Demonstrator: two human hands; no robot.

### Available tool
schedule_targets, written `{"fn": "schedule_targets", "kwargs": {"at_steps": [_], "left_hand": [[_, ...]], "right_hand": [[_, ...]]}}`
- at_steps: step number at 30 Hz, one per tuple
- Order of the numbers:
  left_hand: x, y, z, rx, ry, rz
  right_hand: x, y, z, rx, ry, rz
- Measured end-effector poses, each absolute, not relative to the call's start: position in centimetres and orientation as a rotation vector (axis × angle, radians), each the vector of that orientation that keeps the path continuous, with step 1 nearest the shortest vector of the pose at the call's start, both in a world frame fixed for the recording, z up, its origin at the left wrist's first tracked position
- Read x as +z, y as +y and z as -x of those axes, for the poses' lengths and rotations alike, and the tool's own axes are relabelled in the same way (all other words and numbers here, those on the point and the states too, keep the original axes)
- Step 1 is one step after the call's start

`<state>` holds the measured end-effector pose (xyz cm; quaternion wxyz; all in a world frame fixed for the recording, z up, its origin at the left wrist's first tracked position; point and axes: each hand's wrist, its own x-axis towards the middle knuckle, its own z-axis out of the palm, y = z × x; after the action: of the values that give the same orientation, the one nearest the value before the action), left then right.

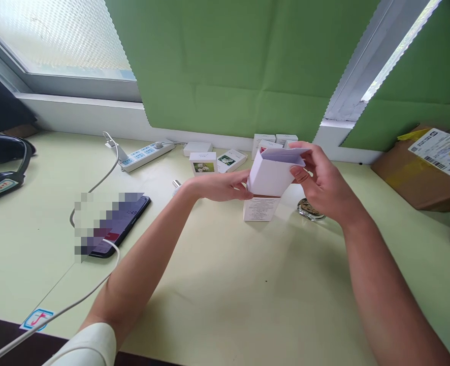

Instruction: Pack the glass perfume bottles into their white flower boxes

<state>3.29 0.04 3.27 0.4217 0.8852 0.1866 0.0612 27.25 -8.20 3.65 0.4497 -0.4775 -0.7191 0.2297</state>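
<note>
I see both hands raised over the middle of the pale counter (225, 295), working on a small white carton (267, 178). My left hand (221, 185) is curled against the carton's left side, thumb and fingers closed on its wall. My right hand (320, 178) comes in from the other side; its fingers are bent over the carton's open top flap (286, 155) and pinch it, so neither hand is spread wide. The carton is tilted, its open mouth turned up and to the right, and it is held just above the counter rather than resting on it.

Right beneath it a second white box (259, 208) with fine print on its face stands upright on the counter, partly hidden by the carton. Just to the right of that box, under my right wrist, sits a small round glass object (309, 210); I cannot tell what it is.

Further back along the wall are several small white boxes, two with flower pictures (203, 163), and a white power strip (146, 154). To the left lies a dark phone (114, 226) with a white cable (57, 315) plugged in. A brown cardboard parcel (419, 173) with a shipping label sits at the far right.
</note>
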Motion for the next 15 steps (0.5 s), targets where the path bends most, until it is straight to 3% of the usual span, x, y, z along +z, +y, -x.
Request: {"fn": "schedule_targets", "kwargs": {"at_steps": [15], "left_hand": [[3.12, 0.32, -3.13, 0.117, 0.484, -2.204]], "right_hand": [[3.83, -8.43, -27.12, 0.538, -1.873, 1.196]]}}
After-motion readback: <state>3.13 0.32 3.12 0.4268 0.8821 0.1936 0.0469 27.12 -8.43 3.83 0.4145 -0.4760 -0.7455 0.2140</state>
